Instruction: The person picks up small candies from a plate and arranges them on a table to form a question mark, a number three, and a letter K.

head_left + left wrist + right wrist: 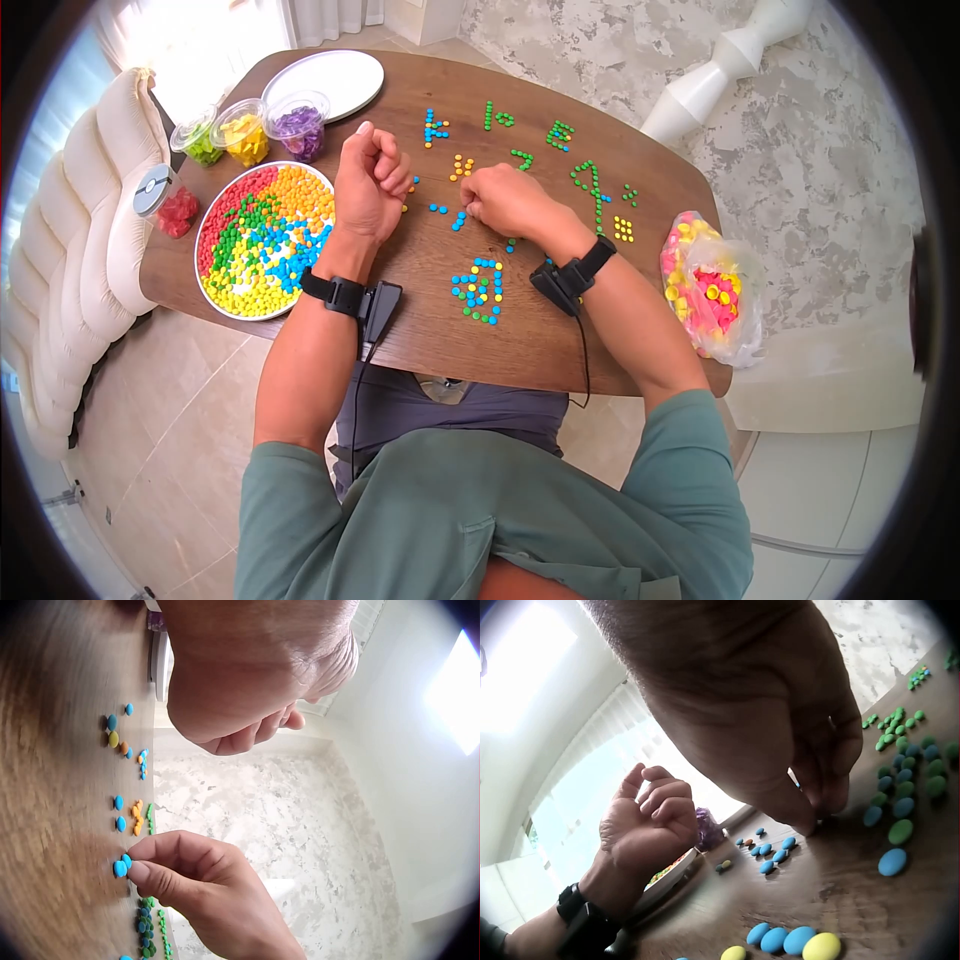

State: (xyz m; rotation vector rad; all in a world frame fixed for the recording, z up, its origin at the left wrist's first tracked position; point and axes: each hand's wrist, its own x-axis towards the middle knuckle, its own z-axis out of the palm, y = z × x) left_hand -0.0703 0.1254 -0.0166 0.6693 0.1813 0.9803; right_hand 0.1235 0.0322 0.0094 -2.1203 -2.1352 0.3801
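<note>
My right hand point(510, 203) is low over the table, thumb and fingertips together at the wood, pinching a blue candy; a sliver of blue shows between the fingers in the right wrist view. Right at the fingertips lie blue candies point(120, 868). My left hand point(370, 185) is raised near the candy plate, palm turned up and fingers loosely curled, with nothing seen in it. Beside it are a few blue and orange candies, partly hidden in the head view. An orange candy cluster point(461, 167) and a green candy figure point(522, 160) lie beyond my right hand.
A round plate point(250, 317) of colour-grouped candies stands left. Behind it are a white oval tray point(335, 85) and tubs with yellow point(245, 140) and purple point(300, 125) pieces. Other candy figures point(478, 292) spread over the table. A plastic bag point(740, 300) of sweets lies right.
</note>
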